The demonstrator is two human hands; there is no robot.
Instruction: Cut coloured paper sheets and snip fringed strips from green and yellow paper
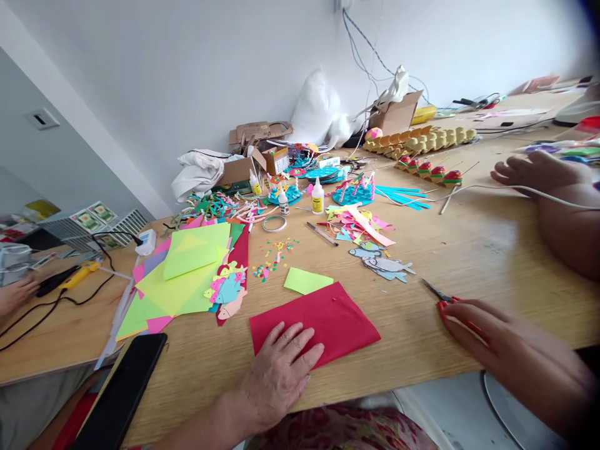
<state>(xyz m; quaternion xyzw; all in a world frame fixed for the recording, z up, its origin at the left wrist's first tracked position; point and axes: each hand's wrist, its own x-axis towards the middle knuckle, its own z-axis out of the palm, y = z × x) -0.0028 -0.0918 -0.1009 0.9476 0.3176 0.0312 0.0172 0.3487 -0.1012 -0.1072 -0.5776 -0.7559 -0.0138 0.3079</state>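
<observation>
My left hand (281, 369) lies flat on a folded sheet of red paper (337, 322), its fingers a little apart. A small yellow-green piece of paper (307, 280) sits just behind the red sheet, partly under its edge. At the right, my right hand (492, 337) is closed around the red handles of a pair of scissors (440, 295). The dark blades point forward and left, low over the table. Grey and blue fish cutouts (382, 265) lie beyond the blades. More coloured fish cutouts (228, 290) rest on a stack of coloured paper (175, 284) to the left.
A black phone (124, 387) lies at the front left edge. Glue bottles (317, 199), a pen (322, 234), a tape roll (274, 224) and paper scraps (356, 222) stand or lie mid-table. Another person's arm (562, 206) rests at the right, with a white cable across it.
</observation>
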